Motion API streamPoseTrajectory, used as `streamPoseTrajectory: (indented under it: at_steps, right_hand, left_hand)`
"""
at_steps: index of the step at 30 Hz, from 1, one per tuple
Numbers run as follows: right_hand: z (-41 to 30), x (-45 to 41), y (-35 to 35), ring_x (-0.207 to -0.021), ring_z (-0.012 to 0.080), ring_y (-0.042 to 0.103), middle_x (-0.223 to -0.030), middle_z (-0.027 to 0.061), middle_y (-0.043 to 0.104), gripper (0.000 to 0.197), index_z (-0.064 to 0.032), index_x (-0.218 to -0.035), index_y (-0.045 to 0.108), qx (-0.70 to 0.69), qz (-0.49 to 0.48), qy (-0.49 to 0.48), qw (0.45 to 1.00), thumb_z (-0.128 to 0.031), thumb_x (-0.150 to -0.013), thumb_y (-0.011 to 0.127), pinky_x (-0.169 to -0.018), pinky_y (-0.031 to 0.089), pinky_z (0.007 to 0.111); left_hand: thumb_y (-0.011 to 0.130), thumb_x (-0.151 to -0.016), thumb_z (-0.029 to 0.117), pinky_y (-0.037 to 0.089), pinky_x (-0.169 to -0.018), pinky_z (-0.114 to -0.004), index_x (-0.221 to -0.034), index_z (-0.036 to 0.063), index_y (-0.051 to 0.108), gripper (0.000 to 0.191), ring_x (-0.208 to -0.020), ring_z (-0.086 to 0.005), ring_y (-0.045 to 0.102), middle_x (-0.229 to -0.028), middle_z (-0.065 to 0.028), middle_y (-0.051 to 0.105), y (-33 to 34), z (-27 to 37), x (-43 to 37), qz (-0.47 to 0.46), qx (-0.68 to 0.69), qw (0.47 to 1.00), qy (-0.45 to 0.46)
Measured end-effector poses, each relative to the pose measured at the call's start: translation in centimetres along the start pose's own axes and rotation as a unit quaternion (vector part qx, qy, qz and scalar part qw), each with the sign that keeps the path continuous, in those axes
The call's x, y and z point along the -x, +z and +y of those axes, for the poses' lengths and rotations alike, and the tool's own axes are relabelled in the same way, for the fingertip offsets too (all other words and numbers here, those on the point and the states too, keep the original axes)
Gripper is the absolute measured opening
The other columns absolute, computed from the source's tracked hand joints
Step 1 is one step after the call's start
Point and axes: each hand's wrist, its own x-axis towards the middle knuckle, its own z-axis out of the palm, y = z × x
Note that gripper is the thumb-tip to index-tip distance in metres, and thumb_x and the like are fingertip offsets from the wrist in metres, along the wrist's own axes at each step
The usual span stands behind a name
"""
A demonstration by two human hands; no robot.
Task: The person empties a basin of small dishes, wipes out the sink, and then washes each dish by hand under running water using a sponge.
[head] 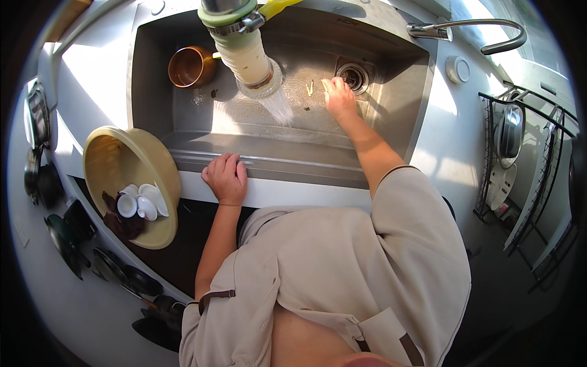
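Observation:
My right hand reaches low into a steel sink, just left of the drain strainer. Between its fingertips shows a pale yellow scrap. Similar yellow scraps lie on the sink floor to its left, near a small dark bit. With fingers curled, my left hand rests on the sink's front rim and holds nothing visible. Water runs from a wide ribbed hose nozzle above the sink. A brown round pot stands in the far left corner.
A beige basin tilts at the sink's left, with several white cups and a dark cloth inside. Pans line the far left. On the right are a curved faucet, a round white container and a black dish rack.

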Motion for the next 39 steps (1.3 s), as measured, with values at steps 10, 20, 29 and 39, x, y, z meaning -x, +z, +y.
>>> streamPoseTrajectory:
  at_steps: [10,20,29,39]
  right_hand:
    - [0.0,-1.0,-0.2,-0.116,0.0220,0.048,-0.117,0.0063,0.056,0.021,-0.0092,-0.102,0.059,0.220,-0.031,-0.223,0.949,-0.016,-0.084,0.050,-0.101,0.035,0.040]
    - [-6.0,4.2,5.8,-0.087,0.0221,0.060,-0.094,0.0094,0.063,0.034,-0.0081,-0.113,0.061,-0.309,-0.394,-0.039,0.865,-0.014,-0.080,0.061,-0.079,0.048,0.034]
    - [-8.9,-1.0,-5.7,-0.097,0.0133,0.054,-0.123,0.0054,0.052,0.059,-0.0049,-0.135,0.045,-0.612,-0.076,0.043,0.786,-0.006,-0.078,0.061,-0.083,0.045,0.028]
    - [-26.3,-0.2,-22.7,-0.123,0.0182,0.044,-0.137,0.0121,0.044,0.085,-0.0047,-0.137,0.041,-0.512,-0.138,-0.243,0.812,-0.041,-0.071,0.079,-0.101,0.037,0.034]
  left_hand:
    - [0.059,-0.079,0.019,0.032,-0.088,-0.040,-0.092,0.0133,0.068,0.017,-0.096,-0.0213,0.055,-0.097,-0.0011,0.063,0.1,0.1,0.1,-0.001,-0.007,1.000,-0.002]
    - [0.061,-0.077,0.020,0.032,-0.087,-0.039,-0.091,0.0139,0.067,0.016,-0.094,-0.0207,0.055,-0.094,0.0001,0.062,-0.2,-0.6,0.8,0.011,-0.001,1.000,0.005]
    - [0.063,-0.076,0.018,0.033,-0.087,-0.040,-0.089,0.0137,0.067,0.015,-0.095,-0.0213,0.055,-0.094,0.0001,0.063,-1.3,-1.8,3.0,0.031,0.036,0.999,-0.009]
    - [0.066,-0.076,0.011,0.039,-0.087,-0.038,-0.101,0.0108,0.065,0.025,-0.098,-0.0252,0.055,-0.101,-0.0059,0.060,-5.9,-4.7,8.8,0.104,0.204,0.973,0.013]
